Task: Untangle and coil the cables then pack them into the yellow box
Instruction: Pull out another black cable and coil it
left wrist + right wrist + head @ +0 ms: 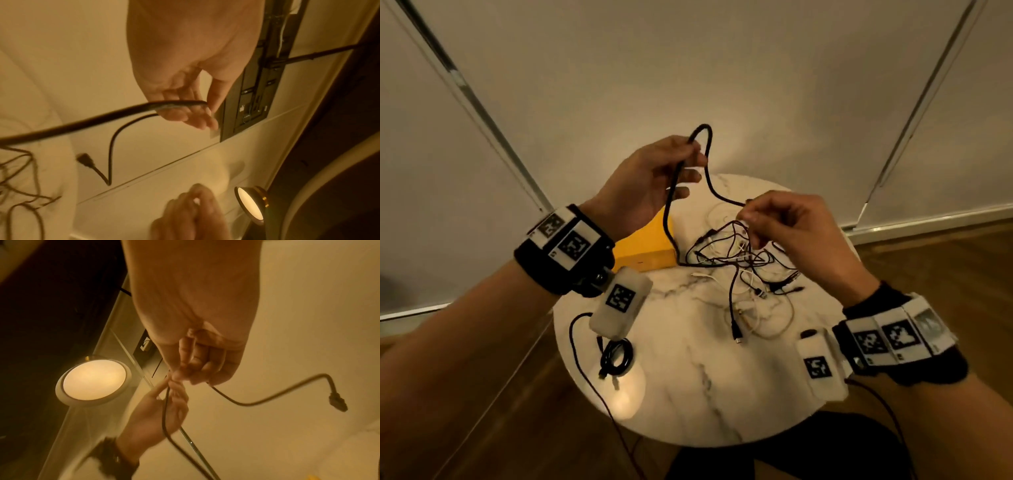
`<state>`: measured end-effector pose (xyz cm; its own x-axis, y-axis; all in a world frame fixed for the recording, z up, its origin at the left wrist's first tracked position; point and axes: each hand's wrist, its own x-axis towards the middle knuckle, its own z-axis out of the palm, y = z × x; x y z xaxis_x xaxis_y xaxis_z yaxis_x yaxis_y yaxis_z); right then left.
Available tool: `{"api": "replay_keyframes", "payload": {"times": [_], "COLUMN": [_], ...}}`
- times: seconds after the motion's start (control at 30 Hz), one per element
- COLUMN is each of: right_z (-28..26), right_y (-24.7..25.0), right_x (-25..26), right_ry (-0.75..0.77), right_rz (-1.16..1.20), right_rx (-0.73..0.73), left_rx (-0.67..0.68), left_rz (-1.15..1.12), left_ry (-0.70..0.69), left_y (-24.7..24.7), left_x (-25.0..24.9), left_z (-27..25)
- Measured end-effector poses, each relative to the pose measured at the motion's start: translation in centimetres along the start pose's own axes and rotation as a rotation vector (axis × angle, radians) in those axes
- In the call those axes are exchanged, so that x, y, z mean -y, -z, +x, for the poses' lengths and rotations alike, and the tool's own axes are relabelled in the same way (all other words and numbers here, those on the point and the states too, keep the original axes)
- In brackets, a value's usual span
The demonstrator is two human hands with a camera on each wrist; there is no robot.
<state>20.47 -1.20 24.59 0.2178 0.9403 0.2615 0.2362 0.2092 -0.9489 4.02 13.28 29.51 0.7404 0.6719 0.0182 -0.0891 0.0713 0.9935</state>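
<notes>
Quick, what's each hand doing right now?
Left hand: holds a loop of the thick black cable.
Right hand: pinches the same cable further along.

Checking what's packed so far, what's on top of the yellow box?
The yellow box shows a bare yellow top; no cable lies on it. The left hand covers its far end, and its inside isn't visible.

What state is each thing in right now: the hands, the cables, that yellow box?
Left hand: raised, grip on the thick black cable, which loops over its fingers.
Right hand: fingers pinched on the same cable near its end.
Thick black cable: lifted, trailing down into the tangle.
Cable pile: tangled on the table.
Coiled black cable: wound, lying on the table.
Yellow box: on the table; open or closed cannot be told.
</notes>
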Motion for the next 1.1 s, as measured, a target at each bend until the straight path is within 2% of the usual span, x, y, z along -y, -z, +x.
{"api": "replay_keyframes", "payload": {"times": [0.1, 0.2, 0.27, 0.37, 0.43, 0.5, 0.53, 0.57, 0.6, 0.67, 0.7, 0.83, 0.9, 0.97, 1.03, 1.1], "right_z": [1.0, 2.0, 1.9, 0.5, -0.2, -0.8, -1.1, -1.4, -1.7, -2.5, -3.0, -5.6, -6.9, -7.8, -8.2, -8.4], "right_y": [0.0, -0.6, -1.0, -1.7, -1.9, -1.5, -1.1, -0.6, -0.4, 0.0, 0.1, 1.5, 2.8, 4.7, 6.4, 7.7], "right_x": [0.2, -0.7, -1.3, -2.0, -2.1, -1.7, -1.3, -0.8, -0.3, 0.5, 0.8, 1.3, 1.5, 1.5, 0.9, -0.8], "right_ry": [-0.042, -0.091, -0.131, -0.2, -0.162, -0.111, -0.108, -0.103, -0.094, -0.07, -0.051, -0.006, -0.003, -0.004, -0.02, -0.069], "right_rz": [0.026, -0.015, -0.017, 0.191, 0.307, 0.458, 0.554, 0.626, 0.667, 0.592, 0.505, 0.252, 0.183, 0.169, 0.076, -0.037], "right_rx": [-0.114, -0.136, -0.023, 0.124, 0.104, 0.08, 0.085, 0.104, 0.137, 0.197, 0.215, 0.297, 0.244, 0.123, 0.014, -0.049], "left_rx": [0.056, 0.111, 0.145, 0.217, 0.16, -0.009, -0.055, -0.046, 0.023, 0.161, 0.157, -0.042, -0.014, 0.048, 0.069, 0.054], "left_rz": [0.21, 0.253, 0.306, 0.396, 0.311, 0.194, 0.211, 0.297, 0.456, 0.793, 0.851, 0.672, 0.824, 1.011, 1.096, 1.093], "left_ry": [-0.006, -0.003, -0.026, -0.079, -0.113, -0.14, -0.159, -0.165, -0.177, -0.237, -0.281, -0.333, -0.333, -0.268, -0.203, -0.207], "left_y": [-0.1, -1.0, -1.3, -1.8, -1.5, -0.8, -0.3, -0.1, 0.0, -0.8, -1.3, -1.7, -0.3, 1.6, 3.3, 4.0], "left_x": [2.0, 3.0, 4.0, 6.8, 8.4, 9.4, 10.0, 10.7, 11.6, 13.4, 14.1, 13.7, 14.0, 14.8, 15.3, 15.7], "left_z": [-1.4, -2.6, -3.5, -5.0, -5.6, -5.6, -5.6, -5.4, -5.4, -5.2, -5.0, -3.4, -2.3, -1.6, -1.5, -2.0]}}
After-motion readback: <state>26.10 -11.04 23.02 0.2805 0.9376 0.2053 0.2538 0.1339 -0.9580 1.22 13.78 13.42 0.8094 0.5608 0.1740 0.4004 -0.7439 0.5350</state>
